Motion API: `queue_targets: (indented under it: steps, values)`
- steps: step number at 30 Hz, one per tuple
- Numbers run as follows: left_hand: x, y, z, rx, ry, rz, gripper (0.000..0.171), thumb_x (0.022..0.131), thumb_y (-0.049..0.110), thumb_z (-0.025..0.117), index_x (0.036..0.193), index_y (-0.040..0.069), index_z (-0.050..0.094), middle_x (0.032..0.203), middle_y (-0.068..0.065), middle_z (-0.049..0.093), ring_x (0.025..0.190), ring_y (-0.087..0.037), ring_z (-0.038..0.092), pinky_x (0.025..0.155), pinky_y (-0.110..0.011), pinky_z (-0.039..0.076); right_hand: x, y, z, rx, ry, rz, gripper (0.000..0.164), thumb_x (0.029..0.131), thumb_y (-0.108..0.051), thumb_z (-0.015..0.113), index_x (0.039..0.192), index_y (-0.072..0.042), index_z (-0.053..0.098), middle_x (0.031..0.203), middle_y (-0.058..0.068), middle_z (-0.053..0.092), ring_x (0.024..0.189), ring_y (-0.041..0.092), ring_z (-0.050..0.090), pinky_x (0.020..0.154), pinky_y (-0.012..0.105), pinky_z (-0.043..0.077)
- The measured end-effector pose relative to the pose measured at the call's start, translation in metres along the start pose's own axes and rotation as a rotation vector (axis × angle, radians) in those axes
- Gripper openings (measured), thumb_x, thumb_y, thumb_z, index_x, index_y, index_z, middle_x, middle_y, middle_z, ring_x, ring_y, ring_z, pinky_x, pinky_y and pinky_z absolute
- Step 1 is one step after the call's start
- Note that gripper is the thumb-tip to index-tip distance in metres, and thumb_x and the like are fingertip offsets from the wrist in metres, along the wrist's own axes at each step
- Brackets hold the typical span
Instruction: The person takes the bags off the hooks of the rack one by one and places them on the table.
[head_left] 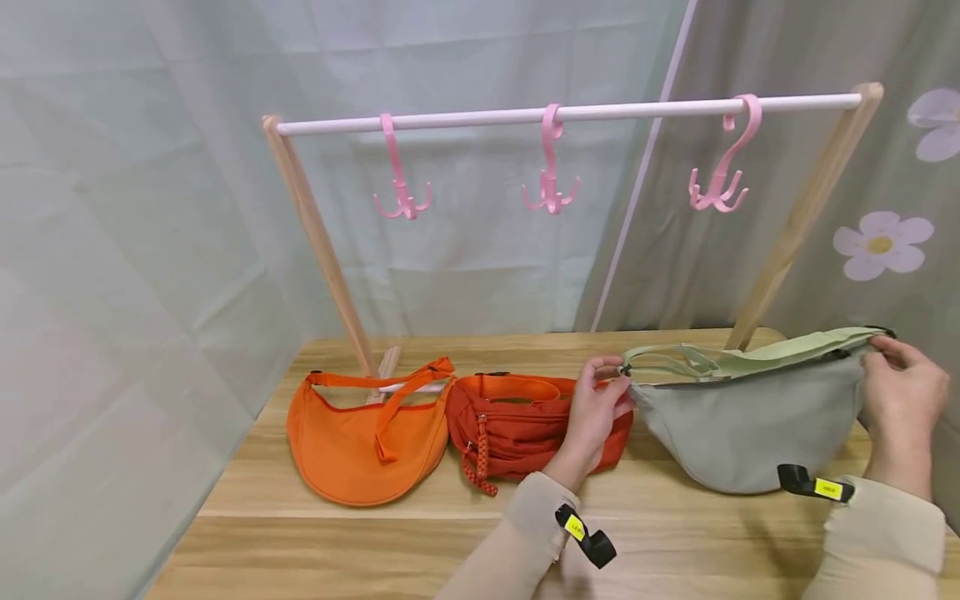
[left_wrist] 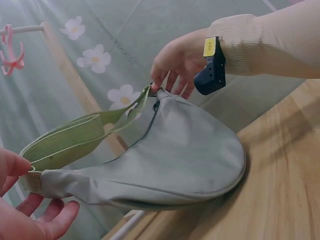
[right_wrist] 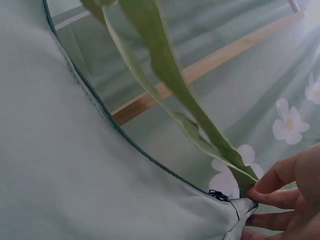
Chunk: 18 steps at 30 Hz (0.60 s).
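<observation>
A grey-green crescent shoulder bag point(head_left: 750, 425) with a light green strap point(head_left: 802, 350) is held by its two upper corners at the right of the table. My left hand point(head_left: 596, 408) pinches the left corner, where strap and bag meet. At the opposite corner, my right hand point(head_left: 903, 387) pinches the strap end beside the zipper pull point(right_wrist: 218, 195). In the left wrist view the bag point(left_wrist: 190, 150) hangs tilted between both hands, its underside close over the wood. A red waist bag point(head_left: 517, 433) lies partly behind my left hand.
An orange crescent bag point(head_left: 367, 450) lies at the left of the wooden table point(head_left: 337, 550). Behind the bags stands a rack with a white rail point(head_left: 472, 119) and wooden legs point(head_left: 322, 242). Three pink hooks, left point(head_left: 401, 179), middle point(head_left: 551, 167) and right point(head_left: 723, 171), hang from it.
</observation>
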<state>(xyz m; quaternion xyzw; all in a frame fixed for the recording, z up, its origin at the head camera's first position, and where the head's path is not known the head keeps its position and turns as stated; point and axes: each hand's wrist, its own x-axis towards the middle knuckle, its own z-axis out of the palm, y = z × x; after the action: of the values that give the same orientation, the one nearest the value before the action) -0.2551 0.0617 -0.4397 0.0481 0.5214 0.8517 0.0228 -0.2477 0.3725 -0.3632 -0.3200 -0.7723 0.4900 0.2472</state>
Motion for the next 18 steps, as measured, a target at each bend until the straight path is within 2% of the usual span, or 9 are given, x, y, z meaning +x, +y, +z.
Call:
queue_targets:
  steps: [1,3,5,6,8,10,13,18]
  values:
    - [0.000,-0.001,0.000,0.004,-0.004,-0.008,0.025,0.102,0.004,0.061,0.128,0.005,0.060,0.115,-0.007,0.058,0.091,-0.015,0.064,0.092,-0.044,0.059,0.002,0.001,0.001,-0.002,-0.026,0.015,0.047,0.101,-0.020,0.050,0.145,-0.028,0.062,0.090,-0.030,0.042,0.083,-0.011,0.037,0.083,0.014,0.034]
    - [-0.001,-0.003,0.000,-0.002,-0.013,-0.026,0.027,0.103,0.004,0.060,0.129,0.009,0.060,0.119,-0.008,0.057,0.093,-0.016,0.064,0.095,-0.046,0.058,0.006,0.004,0.004,-0.019,-0.073,0.041,0.055,0.102,-0.023,0.049,0.157,-0.018,0.048,0.109,-0.022,0.051,0.094,-0.008,0.041,0.088,0.016,0.035]
    - [-0.001,-0.006,0.000,-0.014,-0.020,-0.046,0.031,0.102,0.002,0.060,0.132,0.010,0.059,0.121,-0.009,0.057,0.096,-0.016,0.064,0.098,-0.046,0.057,0.008,0.007,0.006,-0.019,-0.115,0.059,0.059,0.103,-0.024,0.047,0.161,-0.020,0.040,0.135,-0.005,0.053,0.110,0.003,0.046,0.093,0.020,0.035]
    - [-0.001,-0.007,0.001,-0.022,-0.026,-0.055,0.033,0.102,0.000,0.059,0.134,0.010,0.058,0.123,-0.010,0.057,0.097,-0.016,0.063,0.099,-0.046,0.056,0.008,0.009,0.007,-0.020,-0.135,0.067,0.060,0.104,-0.025,0.046,0.163,-0.021,0.036,0.147,0.002,0.048,0.121,0.008,0.045,0.098,0.022,0.036]
    - [0.000,-0.010,0.001,-0.035,-0.038,-0.070,0.039,0.100,-0.003,0.059,0.137,0.009,0.056,0.126,-0.012,0.057,0.099,-0.017,0.063,0.102,-0.043,0.054,0.010,0.013,0.009,-0.013,-0.172,0.073,0.064,0.104,-0.026,0.043,0.166,-0.020,0.027,0.167,0.008,0.027,0.142,0.016,0.035,0.111,0.028,0.034]
    - [0.000,-0.011,0.001,-0.031,-0.051,-0.078,0.043,0.099,-0.004,0.059,0.140,0.009,0.054,0.129,-0.013,0.057,0.102,-0.018,0.063,0.104,-0.042,0.053,0.013,0.016,0.009,0.004,-0.208,0.069,0.067,0.104,-0.025,0.042,0.167,-0.018,0.020,0.173,0.008,0.011,0.153,0.020,0.019,0.122,0.035,0.025]
    - [0.000,-0.012,0.001,-0.001,-0.074,-0.095,0.050,0.098,-0.003,0.060,0.145,0.010,0.050,0.134,-0.014,0.056,0.107,-0.019,0.063,0.106,-0.042,0.051,0.017,0.021,0.009,0.019,-0.255,0.050,0.070,0.104,-0.024,0.041,0.167,-0.014,0.013,0.174,0.008,-0.004,0.157,0.025,0.001,0.127,0.041,0.012]
    - [0.000,-0.012,-0.001,0.044,-0.097,-0.140,0.057,0.099,-0.001,0.060,0.152,0.014,0.047,0.141,-0.013,0.052,0.112,-0.022,0.063,0.108,-0.045,0.049,0.023,0.028,0.007,0.034,-0.314,0.021,0.071,0.103,-0.024,0.042,0.166,-0.013,0.011,0.172,0.010,-0.008,0.156,0.024,-0.007,0.126,0.038,0.009]
